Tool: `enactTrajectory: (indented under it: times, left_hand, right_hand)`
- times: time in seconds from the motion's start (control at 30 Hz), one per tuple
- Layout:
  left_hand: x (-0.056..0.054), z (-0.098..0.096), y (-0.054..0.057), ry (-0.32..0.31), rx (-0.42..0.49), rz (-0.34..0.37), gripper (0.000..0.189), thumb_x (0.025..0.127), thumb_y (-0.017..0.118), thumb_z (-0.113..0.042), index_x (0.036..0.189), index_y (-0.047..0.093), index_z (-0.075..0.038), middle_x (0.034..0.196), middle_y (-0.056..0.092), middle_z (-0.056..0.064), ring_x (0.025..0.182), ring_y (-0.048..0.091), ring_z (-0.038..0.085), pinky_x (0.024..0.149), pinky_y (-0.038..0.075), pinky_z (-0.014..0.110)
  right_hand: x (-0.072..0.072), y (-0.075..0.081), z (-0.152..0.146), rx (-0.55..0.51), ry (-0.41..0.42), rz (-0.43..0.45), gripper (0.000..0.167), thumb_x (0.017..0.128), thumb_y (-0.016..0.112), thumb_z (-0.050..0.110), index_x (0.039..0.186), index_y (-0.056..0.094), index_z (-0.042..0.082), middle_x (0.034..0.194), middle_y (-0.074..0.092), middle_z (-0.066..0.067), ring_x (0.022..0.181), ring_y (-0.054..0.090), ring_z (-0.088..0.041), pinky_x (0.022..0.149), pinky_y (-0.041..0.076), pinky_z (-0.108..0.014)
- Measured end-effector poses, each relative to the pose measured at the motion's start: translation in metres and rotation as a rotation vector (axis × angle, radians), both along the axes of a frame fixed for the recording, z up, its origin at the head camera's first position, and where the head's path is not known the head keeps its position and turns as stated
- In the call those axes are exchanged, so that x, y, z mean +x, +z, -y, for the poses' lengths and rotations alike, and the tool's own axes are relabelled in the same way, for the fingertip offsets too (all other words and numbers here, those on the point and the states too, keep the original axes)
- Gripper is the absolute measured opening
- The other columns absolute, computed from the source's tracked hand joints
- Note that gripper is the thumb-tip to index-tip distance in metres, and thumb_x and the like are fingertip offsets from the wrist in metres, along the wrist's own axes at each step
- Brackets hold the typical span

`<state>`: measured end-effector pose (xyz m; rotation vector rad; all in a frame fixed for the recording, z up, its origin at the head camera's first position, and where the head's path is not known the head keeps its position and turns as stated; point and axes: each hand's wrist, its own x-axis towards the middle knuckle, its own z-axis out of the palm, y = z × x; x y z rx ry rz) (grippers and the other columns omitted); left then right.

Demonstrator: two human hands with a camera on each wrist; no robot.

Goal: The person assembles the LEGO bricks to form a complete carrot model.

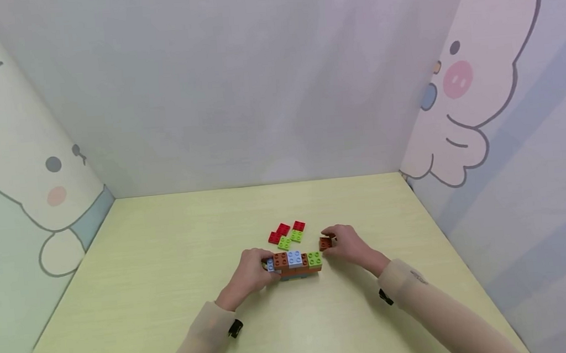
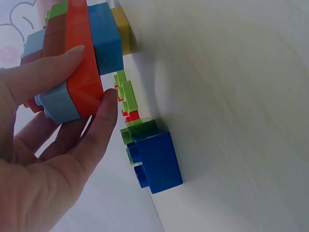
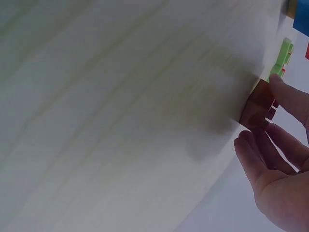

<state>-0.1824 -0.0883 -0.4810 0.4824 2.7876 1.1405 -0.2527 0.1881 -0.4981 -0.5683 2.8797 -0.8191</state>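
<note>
My left hand (image 1: 249,272) grips the left end of a built row of toy building bricks (image 1: 294,260). In the left wrist view, thumb and fingers hold its long orange-red brick (image 2: 79,48) and a light blue brick (image 2: 60,102). Under the orange-red one is a blue brick (image 2: 107,41), with a yellow brick (image 2: 124,31) beyond. Brown, light blue and green bricks form the top. To the right of the row, my right hand (image 1: 352,246) pinches a small brown brick (image 1: 325,243) between thumb and fingers, low at the table in the right wrist view.
Behind the row lie flat red bricks (image 1: 299,225) and light green bricks (image 1: 284,243) on the pale table (image 1: 168,241). A dark blue brick (image 2: 161,162) and a green brick (image 2: 142,129) stand below the left hand. Walls with cartoon animals enclose the table.
</note>
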Motion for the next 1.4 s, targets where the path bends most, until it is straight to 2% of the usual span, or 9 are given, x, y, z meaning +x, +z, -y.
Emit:
enactTrajectory:
  times: [0.2, 0.37, 0.53, 0.67, 0.9, 1.07, 1.2, 1.4]
  left_hand:
    - [-0.001, -0.001, -0.002, -0.005, 0.005, -0.002, 0.037, 0.07, 0.085, -0.012, 0.103, 0.073, -0.005, 0.096, 0.068, 0.001, 0.088, 0.058, 0.015, 0.076, 0.048, 0.034]
    - [0.0, -0.001, -0.001, -0.001, 0.01, 0.003, 0.037, 0.07, 0.085, -0.011, 0.104, 0.073, -0.004, 0.096, 0.068, 0.001, 0.088, 0.058, 0.016, 0.077, 0.049, 0.035]
    - [-0.001, 0.001, -0.001, -0.005, 0.005, -0.003, 0.035, 0.07, 0.085, -0.012, 0.103, 0.074, -0.006, 0.095, 0.068, 0.0, 0.087, 0.058, 0.015, 0.076, 0.049, 0.035]
    - [-0.002, 0.001, -0.001, -0.008, 0.007, -0.005, 0.034, 0.07, 0.085, -0.011, 0.102, 0.074, -0.005, 0.094, 0.068, -0.001, 0.087, 0.057, 0.014, 0.076, 0.048, 0.034]
    - [-0.002, 0.001, 0.0, -0.008, 0.015, 0.012, 0.035, 0.07, 0.084, -0.01, 0.103, 0.074, -0.005, 0.094, 0.068, 0.0, 0.087, 0.057, 0.015, 0.076, 0.048, 0.035]
    - [-0.002, 0.002, 0.001, -0.008, 0.018, 0.011, 0.033, 0.07, 0.084, -0.01, 0.102, 0.074, -0.005, 0.093, 0.067, -0.001, 0.086, 0.057, 0.015, 0.076, 0.048, 0.035]
    - [-0.002, 0.001, 0.0, -0.007, 0.007, 0.003, 0.033, 0.07, 0.085, -0.01, 0.101, 0.074, -0.005, 0.093, 0.067, -0.001, 0.086, 0.056, 0.014, 0.076, 0.048, 0.035]
    - [-0.002, 0.0, 0.0, -0.004, -0.001, 0.008, 0.035, 0.07, 0.085, -0.011, 0.102, 0.074, -0.005, 0.094, 0.067, 0.0, 0.086, 0.056, 0.015, 0.075, 0.048, 0.033]
  right_hand:
    - [-0.003, -0.006, 0.001, 0.042, 0.011, 0.01, 0.039, 0.075, 0.083, 0.014, 0.109, 0.069, 0.003, 0.099, 0.065, -0.004, 0.088, 0.056, -0.017, 0.082, 0.047, -0.038]
    - [-0.001, -0.002, 0.0, 0.005, 0.013, 0.008, 0.033, 0.076, 0.082, 0.015, 0.106, 0.071, 0.005, 0.093, 0.064, 0.001, 0.083, 0.054, -0.016, 0.076, 0.047, -0.035]
    - [0.005, 0.013, 0.004, -0.118, 0.016, -0.019, 0.035, 0.077, 0.08, 0.014, 0.109, 0.07, 0.004, 0.099, 0.066, -0.001, 0.091, 0.06, -0.017, 0.08, 0.051, -0.036]
    - [0.014, 0.027, 0.01, -0.226, 0.022, 0.002, 0.037, 0.079, 0.079, 0.012, 0.113, 0.068, 0.002, 0.105, 0.064, -0.004, 0.095, 0.061, -0.019, 0.082, 0.051, -0.037]
    - [0.03, 0.044, 0.019, -0.317, 0.061, 0.031, 0.034, 0.079, 0.078, 0.011, 0.111, 0.069, 0.004, 0.105, 0.063, -0.003, 0.095, 0.061, -0.019, 0.081, 0.051, -0.038]
    - [0.039, 0.048, 0.025, -0.333, 0.116, 0.07, 0.033, 0.079, 0.078, 0.009, 0.11, 0.069, 0.004, 0.104, 0.063, -0.001, 0.094, 0.06, -0.018, 0.082, 0.051, -0.04]
    - [0.044, 0.046, 0.028, -0.335, 0.148, 0.061, 0.032, 0.078, 0.078, 0.006, 0.109, 0.069, 0.004, 0.102, 0.063, -0.001, 0.092, 0.061, -0.019, 0.082, 0.051, -0.044]
    - [0.049, 0.042, 0.032, -0.312, 0.186, 0.054, 0.031, 0.078, 0.078, 0.008, 0.108, 0.069, 0.005, 0.101, 0.063, 0.0, 0.09, 0.059, -0.017, 0.082, 0.051, -0.043]
